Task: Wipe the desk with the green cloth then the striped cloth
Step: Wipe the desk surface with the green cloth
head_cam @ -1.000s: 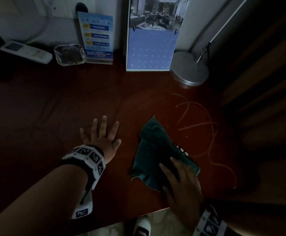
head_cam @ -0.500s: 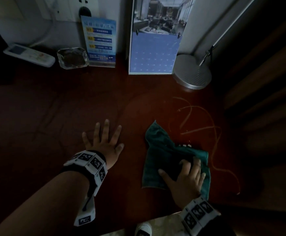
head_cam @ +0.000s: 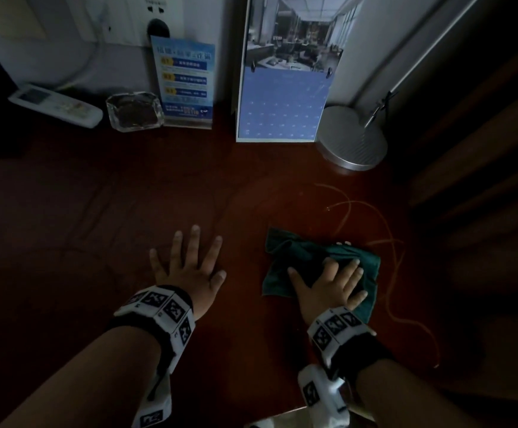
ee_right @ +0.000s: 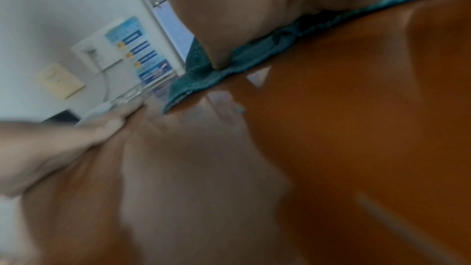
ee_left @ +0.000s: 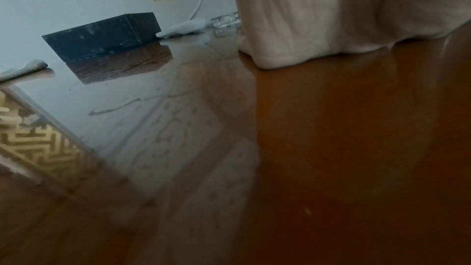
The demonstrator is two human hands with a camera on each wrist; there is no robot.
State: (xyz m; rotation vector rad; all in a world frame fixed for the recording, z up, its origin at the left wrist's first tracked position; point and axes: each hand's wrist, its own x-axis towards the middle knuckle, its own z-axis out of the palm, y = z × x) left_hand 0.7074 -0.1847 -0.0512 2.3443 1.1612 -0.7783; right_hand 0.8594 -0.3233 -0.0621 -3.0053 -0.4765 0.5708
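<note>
Head view, green cloth [head_cam: 298, 257] under right fingers [head_cam: 331, 268]

Head view steeply down over the desk [head_cam: 165, 193]; wrist views low, skimming its surface toward the back wall.

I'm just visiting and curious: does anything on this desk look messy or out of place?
Yes. Thin orange streaks loop across the desk beside the green cloth under the right hand. They look like spilled liquid.
</note>
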